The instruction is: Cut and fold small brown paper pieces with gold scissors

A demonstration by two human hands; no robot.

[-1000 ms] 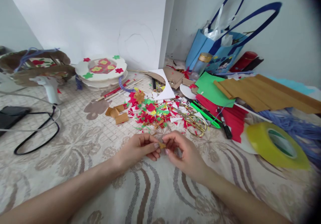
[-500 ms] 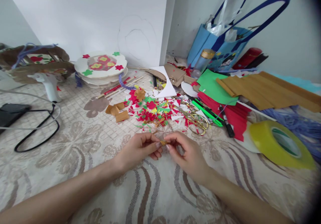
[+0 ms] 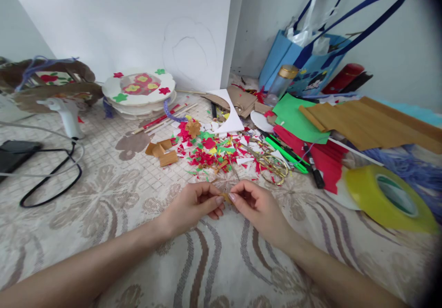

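Between my fingertips is a small piece of brown paper (image 3: 226, 197), mostly covered by them. My left hand (image 3: 199, 200) pinches its left side with thumb and forefinger. On its right side, the thumb and forefinger of my right hand (image 3: 254, 203) are closed on the same piece. Just beyond my hands lies a heap of red, green, white and yellow paper scraps (image 3: 210, 154). Folded brown paper pieces (image 3: 162, 152) rest to the left of the heap, and a brown paper flower (image 3: 193, 128) sits on its far side. Gold-handled scissors (image 3: 272, 166) lie at its right.
A yellow tape roll (image 3: 390, 200) stands at the right, near brown crepe paper (image 3: 373, 121) and green paper (image 3: 299, 119). A blue bag (image 3: 286, 59) is behind. At the left are a glue gun (image 3: 67, 117), its cable, and a decorated white plate shape (image 3: 110, 89).
The thumb and forefinger of my right hand have closed further over the brown paper piece. My left hand keeps its pinch in nearly the same place.
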